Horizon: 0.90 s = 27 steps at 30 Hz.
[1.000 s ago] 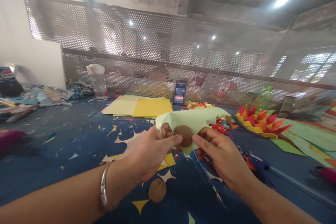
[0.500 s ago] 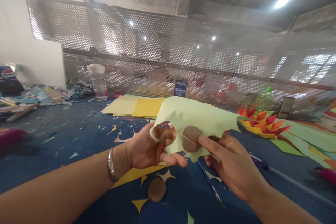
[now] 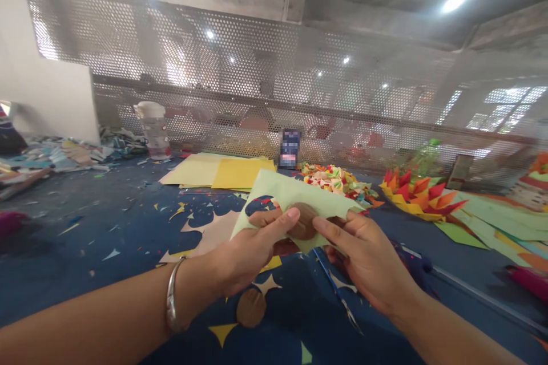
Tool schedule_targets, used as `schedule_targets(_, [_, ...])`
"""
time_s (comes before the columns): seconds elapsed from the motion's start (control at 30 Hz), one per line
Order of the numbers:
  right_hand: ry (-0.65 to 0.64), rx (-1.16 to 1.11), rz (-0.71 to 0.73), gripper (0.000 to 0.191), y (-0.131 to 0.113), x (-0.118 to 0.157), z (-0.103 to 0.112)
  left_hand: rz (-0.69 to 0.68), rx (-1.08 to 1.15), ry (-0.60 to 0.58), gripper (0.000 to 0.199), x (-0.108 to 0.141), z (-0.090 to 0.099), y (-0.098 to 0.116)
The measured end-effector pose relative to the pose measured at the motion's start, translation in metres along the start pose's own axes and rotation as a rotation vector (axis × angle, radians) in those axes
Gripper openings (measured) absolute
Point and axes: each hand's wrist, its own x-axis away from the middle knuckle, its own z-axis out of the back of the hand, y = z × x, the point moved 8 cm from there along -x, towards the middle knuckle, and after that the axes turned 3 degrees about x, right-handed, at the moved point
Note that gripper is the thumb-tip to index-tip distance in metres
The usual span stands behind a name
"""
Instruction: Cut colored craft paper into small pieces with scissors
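Observation:
A sheet of pale green paper with cut-out notches is held up over the table. Against it lies a round brown wooden disc. My left hand is closed on the sheet, its thumb at the disc's left edge. On the other side, my right hand pinches the paper and disc together, with some fingers hidden behind. Below them, a second wooden disc lies on the blue table beside pointed paper scraps. Under my right hand rests a slim blue tool with a metal tip.
Yellow paper sheets lie behind my hands. A phone stands by the perforated metal screen. Colourful folded paper pieces and a red-orange paper flower sit to the right. A drinking bottle stands at left.
My left hand has moved its thumb onto the disc, where its fingers were spread beneath before. The green sheet has tipped and come lower, uncovering the phone and folded pieces.

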Motion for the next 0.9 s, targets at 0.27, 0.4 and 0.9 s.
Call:
schedule_targets(0.27, [0.266, 0.36, 0.213, 0.025, -0.025, 0.006, 0.019, -0.038, 0.125, -0.019, 0.03, -0.005, 0.007, 0.002])
schedule_targets(0.4, [0.487, 0.557, 0.554, 0.008, -0.057, 0.029, 0.023, -0.026, 0.129, -0.028, 0.034, -0.005, 0.007, -0.001])
schedule_targets(0.9, [0.13, 1.034, 0.835, 0.043, -0.055, 0.03, -0.023, -0.012, 0.081, -0.118, 0.027, 0.0, -0.007, -0.002])
